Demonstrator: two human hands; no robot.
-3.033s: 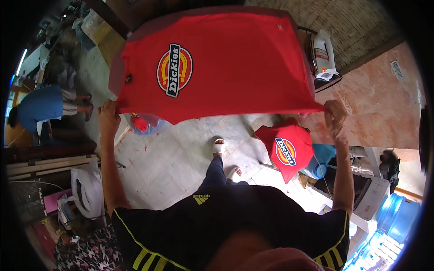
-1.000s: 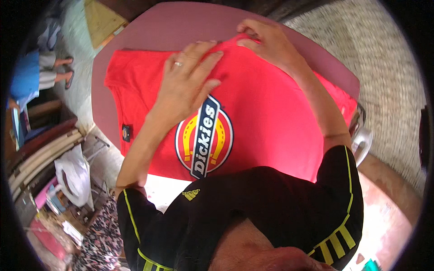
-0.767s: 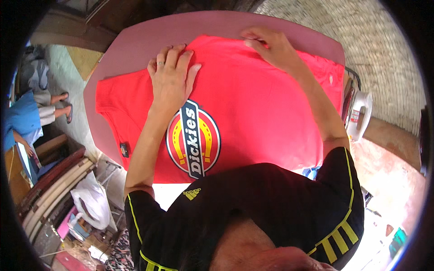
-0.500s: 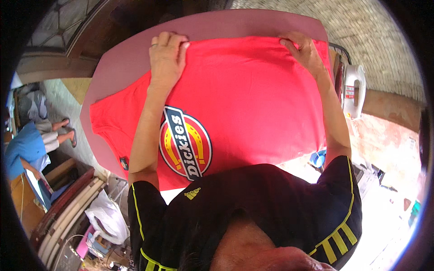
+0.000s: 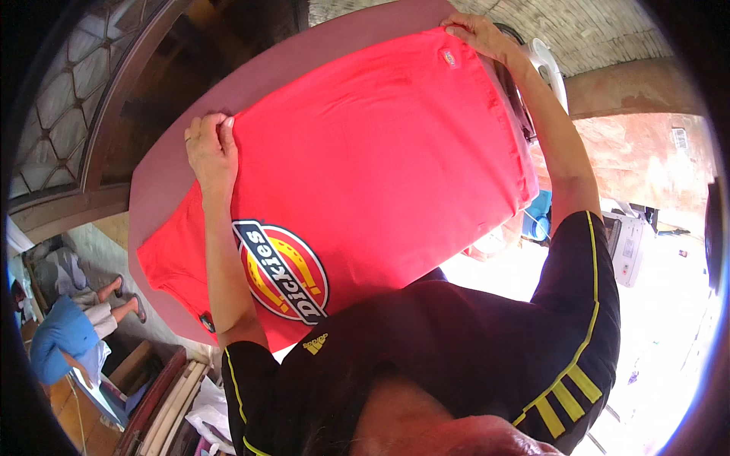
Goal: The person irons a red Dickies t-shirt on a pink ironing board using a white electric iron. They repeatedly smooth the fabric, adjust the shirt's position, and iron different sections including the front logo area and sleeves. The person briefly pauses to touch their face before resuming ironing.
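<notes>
A red T-shirt (image 5: 380, 167) with a round dark, yellow and white emblem lies spread over a maroon-covered ironing board (image 5: 251, 72). My left hand (image 5: 211, 154) is closed on the shirt's far edge, toward the left, thumb against fingers. At the far right corner, my right hand (image 5: 477, 36) pinches the hem near a small sewn label (image 5: 450, 58). Between the hands the cloth lies mostly smooth. Its near edge hangs close to my body, partly hidden by my dark shirt.
A white-handled iron (image 5: 549, 68) stands just past the board's right end. Behind the board is a dark wooden frame with a patterned pane (image 5: 65, 121). Far left, a person in blue (image 5: 65, 338) works at another board. Blue containers (image 5: 538, 215) sit below, right.
My right hand has moved outward along the far edge to the shirt's corner, and the small label now shows. The whole view has tilted, so the board slants up to the right.
</notes>
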